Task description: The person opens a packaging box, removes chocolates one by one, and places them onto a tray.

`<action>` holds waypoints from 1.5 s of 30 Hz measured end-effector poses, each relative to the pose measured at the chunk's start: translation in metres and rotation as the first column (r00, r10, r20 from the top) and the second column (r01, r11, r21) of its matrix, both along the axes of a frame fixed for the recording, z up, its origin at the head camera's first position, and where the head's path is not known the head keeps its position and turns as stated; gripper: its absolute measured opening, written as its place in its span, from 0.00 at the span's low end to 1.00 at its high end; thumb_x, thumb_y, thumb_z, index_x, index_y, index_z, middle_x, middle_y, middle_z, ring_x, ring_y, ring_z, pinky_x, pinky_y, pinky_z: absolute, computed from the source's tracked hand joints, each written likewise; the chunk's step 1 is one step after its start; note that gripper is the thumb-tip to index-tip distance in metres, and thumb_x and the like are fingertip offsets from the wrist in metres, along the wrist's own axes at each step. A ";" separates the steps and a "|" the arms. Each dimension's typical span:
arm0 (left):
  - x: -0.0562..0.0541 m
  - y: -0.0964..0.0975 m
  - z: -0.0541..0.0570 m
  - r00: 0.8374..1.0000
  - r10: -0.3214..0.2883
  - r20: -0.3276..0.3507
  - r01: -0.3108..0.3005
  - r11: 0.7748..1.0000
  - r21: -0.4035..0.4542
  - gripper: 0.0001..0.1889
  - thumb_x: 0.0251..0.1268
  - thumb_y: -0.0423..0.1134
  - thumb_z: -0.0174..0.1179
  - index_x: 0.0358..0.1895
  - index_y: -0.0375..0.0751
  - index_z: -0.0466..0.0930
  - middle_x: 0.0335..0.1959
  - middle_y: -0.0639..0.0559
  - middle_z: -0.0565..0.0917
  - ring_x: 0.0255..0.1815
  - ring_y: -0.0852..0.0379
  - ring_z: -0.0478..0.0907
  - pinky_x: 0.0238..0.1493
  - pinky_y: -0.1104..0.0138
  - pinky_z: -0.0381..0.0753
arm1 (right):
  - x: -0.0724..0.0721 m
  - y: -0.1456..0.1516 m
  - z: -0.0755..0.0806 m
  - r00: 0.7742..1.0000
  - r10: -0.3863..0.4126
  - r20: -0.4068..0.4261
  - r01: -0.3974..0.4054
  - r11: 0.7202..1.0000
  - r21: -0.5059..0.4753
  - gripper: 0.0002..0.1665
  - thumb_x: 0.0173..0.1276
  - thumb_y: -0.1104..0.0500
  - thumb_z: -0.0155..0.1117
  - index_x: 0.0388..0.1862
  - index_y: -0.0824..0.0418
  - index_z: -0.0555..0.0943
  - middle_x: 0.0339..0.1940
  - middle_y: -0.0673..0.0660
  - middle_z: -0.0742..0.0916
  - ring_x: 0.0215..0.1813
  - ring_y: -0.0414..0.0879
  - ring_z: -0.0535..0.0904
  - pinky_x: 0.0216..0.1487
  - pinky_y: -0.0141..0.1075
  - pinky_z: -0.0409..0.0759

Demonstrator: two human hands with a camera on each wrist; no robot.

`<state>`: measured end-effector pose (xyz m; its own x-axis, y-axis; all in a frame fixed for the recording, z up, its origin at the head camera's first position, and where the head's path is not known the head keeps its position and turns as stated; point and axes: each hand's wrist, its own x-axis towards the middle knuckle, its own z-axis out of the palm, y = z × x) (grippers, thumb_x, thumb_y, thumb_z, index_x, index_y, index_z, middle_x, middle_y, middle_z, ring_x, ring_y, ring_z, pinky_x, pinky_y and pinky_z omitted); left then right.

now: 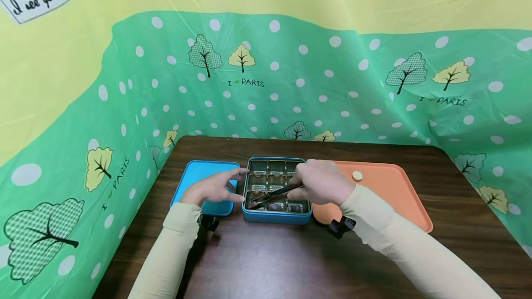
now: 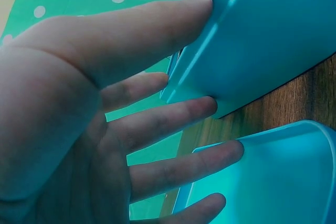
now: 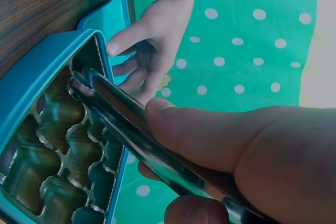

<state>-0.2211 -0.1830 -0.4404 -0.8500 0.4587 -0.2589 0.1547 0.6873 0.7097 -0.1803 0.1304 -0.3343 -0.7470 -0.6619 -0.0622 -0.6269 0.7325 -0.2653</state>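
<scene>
A blue box [image 1: 276,218] with a divided dark insert stands on the table; its compartments [image 3: 65,129] show in the right wrist view. My left hand [image 1: 217,185] is at the box's left side, fingers spread and fairly straight, thumb at the rim in the left wrist view. My right hand [image 1: 322,180] grips metal tongs [image 3: 134,137], thumb on one side and fingers on the other. The tongs slant into the front-left compartment, serrated tips low inside it. Whether anything sits between the tips I cannot tell.
A blue lid or shallow tray [image 1: 208,166] lies left of the box, partly under my left hand. On the right is an orange tray [image 1: 390,193] with a small pale round piece [image 1: 357,176]. A rounded orange item [image 1: 324,214] lies near my right wrist. Patterned cloth [image 1: 274,77] hangs behind the table.
</scene>
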 end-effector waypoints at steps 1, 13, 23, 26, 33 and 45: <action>0.000 0.000 0.000 1.000 0.000 -0.001 0.000 1.000 0.000 0.45 0.66 0.47 0.75 0.83 0.53 0.60 0.76 0.42 0.73 0.62 0.40 0.81 0.61 0.44 0.82 | -0.001 0.002 -0.001 1.000 -0.001 0.009 0.001 1.000 -0.007 0.13 0.68 0.49 0.77 0.22 0.43 0.89 0.09 0.38 0.66 0.14 0.35 0.62 0.20 0.33 0.51; -0.002 0.001 -0.001 1.000 0.005 -0.001 -0.005 1.000 -0.009 0.46 0.65 0.48 0.76 0.83 0.55 0.61 0.76 0.43 0.73 0.61 0.40 0.81 0.61 0.44 0.82 | -0.002 0.027 -0.015 0.993 -0.075 0.087 0.084 0.991 -0.100 0.12 0.67 0.47 0.77 0.43 0.52 0.95 0.43 0.49 0.94 0.21 0.34 0.76 0.20 0.33 0.62; 0.001 0.002 0.001 1.000 0.008 -0.002 -0.008 1.000 -0.008 0.45 0.66 0.47 0.75 0.83 0.55 0.60 0.76 0.43 0.73 0.60 0.41 0.81 0.59 0.44 0.82 | -0.005 0.043 -0.028 0.989 -0.035 0.142 0.065 0.976 -0.209 0.11 0.70 0.48 0.75 0.27 0.45 0.93 0.34 0.50 0.92 0.13 0.36 0.60 0.21 0.32 0.57; 0.001 0.002 0.001 1.000 0.006 -0.003 -0.006 1.000 -0.011 0.45 0.66 0.47 0.75 0.83 0.55 0.60 0.76 0.42 0.73 0.60 0.41 0.81 0.60 0.44 0.82 | -0.005 0.047 -0.028 0.987 -0.016 0.158 0.053 0.971 -0.234 0.08 0.71 0.48 0.74 0.38 0.48 0.95 0.21 0.44 0.85 0.15 0.35 0.64 0.22 0.32 0.61; 0.000 0.002 0.000 1.000 0.016 -0.002 -0.016 1.000 -0.016 0.45 0.65 0.47 0.76 0.83 0.55 0.61 0.76 0.42 0.73 0.61 0.40 0.81 0.60 0.44 0.82 | -0.003 0.057 -0.021 0.989 -0.027 0.146 0.062 0.969 -0.241 0.08 0.72 0.48 0.74 0.44 0.46 0.95 0.25 0.40 0.86 0.21 0.34 0.70 0.24 0.32 0.67; 0.001 0.002 0.000 0.999 0.030 0.009 -0.030 0.999 -0.015 0.46 0.65 0.47 0.76 0.83 0.56 0.61 0.76 0.43 0.73 0.61 0.41 0.81 0.60 0.45 0.82 | 0.007 0.098 0.008 0.990 -0.055 0.128 0.096 0.937 -0.337 0.05 0.73 0.49 0.73 0.36 0.39 0.92 0.23 0.36 0.85 0.19 0.33 0.68 0.22 0.30 0.66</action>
<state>-0.2205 -0.1806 -0.4408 -0.8612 0.4286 -0.2733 0.1273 0.7024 0.7003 -0.1734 0.2281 -0.3265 -0.7968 -0.6003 0.0695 -0.5239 0.6290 -0.5744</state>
